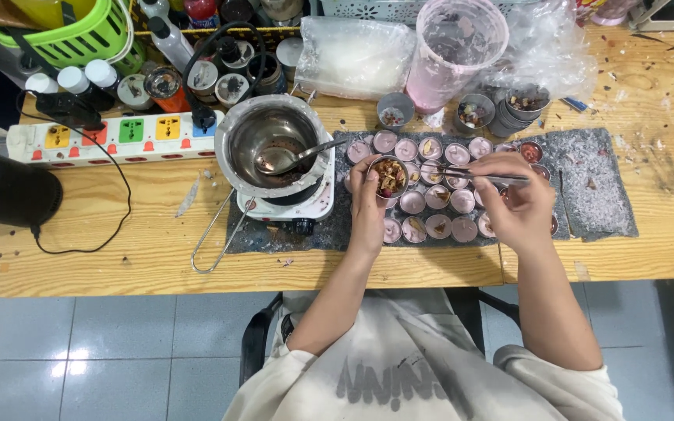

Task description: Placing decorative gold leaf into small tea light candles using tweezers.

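My left hand (368, 204) holds a small round cup of dried petals and bits (388, 176) just above the dark mat (591, 181). My right hand (516, 204) grips thin metal tweezers (473, 175) whose tips point left toward that cup. Under both hands lie several rows of small round tins filled with pink wax (424, 201), some topped with dried bits.
A metal melting pot with a spoon (273, 145) sits on a small white hotplate left of the tins. Behind are a pink plastic jug (455, 45), small bowls of dried bits (473, 111), a plastic bag, a power strip (111, 134), bottles and a green basket (79, 33).
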